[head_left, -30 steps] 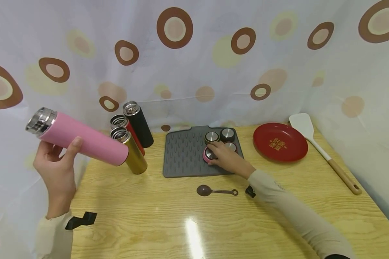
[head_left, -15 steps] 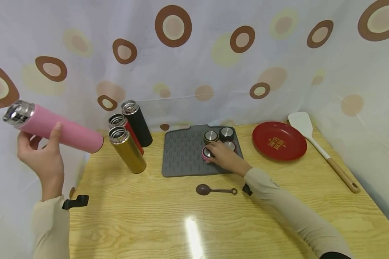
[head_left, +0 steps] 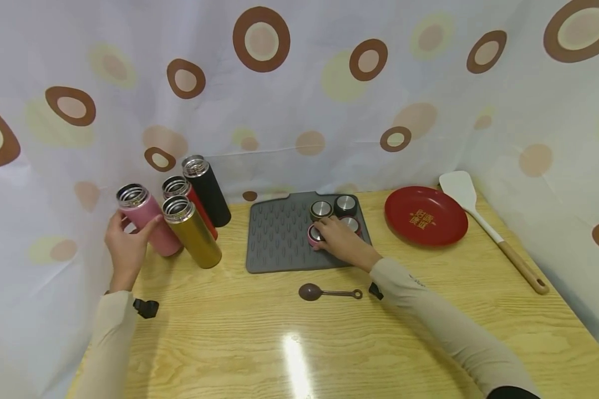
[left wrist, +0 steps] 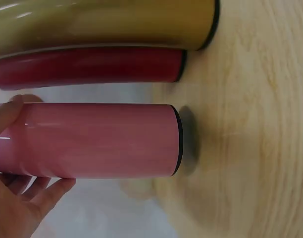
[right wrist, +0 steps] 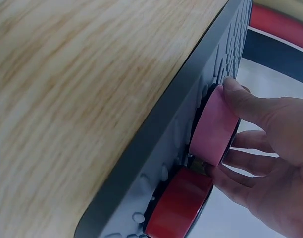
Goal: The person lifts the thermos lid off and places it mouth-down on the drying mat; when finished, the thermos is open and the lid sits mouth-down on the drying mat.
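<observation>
My left hand [head_left: 126, 245] grips an open pink vacuum flask [head_left: 152, 221], fingers and thumb round its upper body. The flask leans slightly, its dark base [left wrist: 177, 141] close over the table with a shadow beside it. Right of it stand lidless gold [head_left: 196, 238], red [head_left: 203, 211] and black [head_left: 211, 194] flasks. On the grey ridged mat [head_left: 274, 238], my right hand [head_left: 343, 241] pinches a pink lid [right wrist: 214, 126] between thumb and fingers. Next to it sit a red lid [right wrist: 178, 203], a gold-rimmed lid [head_left: 321, 209] and a black lid [head_left: 346, 205].
A brown spoon [head_left: 310, 292] lies in front of the mat. To the right are a red plate [head_left: 419, 233] with gold characters and a white spatula [head_left: 459, 191] with a wooden handle. A patterned curtain [head_left: 279, 116] hangs behind the wooden table [head_left: 229, 332].
My left hand first carried the pink flask left, then brought it right and down, turning it from nearly lying to nearly upright beside the other flasks. My right hand stays on the pink lid.
</observation>
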The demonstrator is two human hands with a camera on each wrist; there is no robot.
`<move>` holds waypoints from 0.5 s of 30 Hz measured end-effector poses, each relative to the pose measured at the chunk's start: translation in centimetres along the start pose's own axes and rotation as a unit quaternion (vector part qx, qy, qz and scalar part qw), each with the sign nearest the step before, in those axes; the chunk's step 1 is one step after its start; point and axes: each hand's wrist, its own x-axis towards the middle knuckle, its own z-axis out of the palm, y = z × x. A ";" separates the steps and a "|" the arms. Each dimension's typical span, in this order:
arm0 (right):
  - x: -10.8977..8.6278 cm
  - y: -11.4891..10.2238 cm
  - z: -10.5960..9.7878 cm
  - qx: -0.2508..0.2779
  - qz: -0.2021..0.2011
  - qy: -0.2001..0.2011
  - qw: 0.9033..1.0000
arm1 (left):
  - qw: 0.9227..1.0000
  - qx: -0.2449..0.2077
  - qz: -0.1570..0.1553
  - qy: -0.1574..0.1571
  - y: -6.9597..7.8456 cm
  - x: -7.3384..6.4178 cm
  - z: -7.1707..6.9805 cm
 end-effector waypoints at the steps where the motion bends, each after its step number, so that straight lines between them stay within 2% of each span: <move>1: 0.0 0.0 0.0 0.001 0.001 0.001 1.000 | 1.000 0.001 -0.001 -0.008 -0.2 0.0 0.2; 7: 0.0 0.1 0.2 0.018 0.007 -0.002 1.000 | 0.999 -0.012 -0.030 -0.024 -1.2 0.3 0.9; 10: 0.0 0.2 0.4 0.016 0.014 -0.003 1.000 | 0.998 -0.023 -0.042 -0.044 -1.5 0.4 1.1; 15: -0.1 0.2 0.4 0.008 0.012 0.007 1.000 | 0.996 -0.040 -0.050 -0.065 -1.7 0.5 1.1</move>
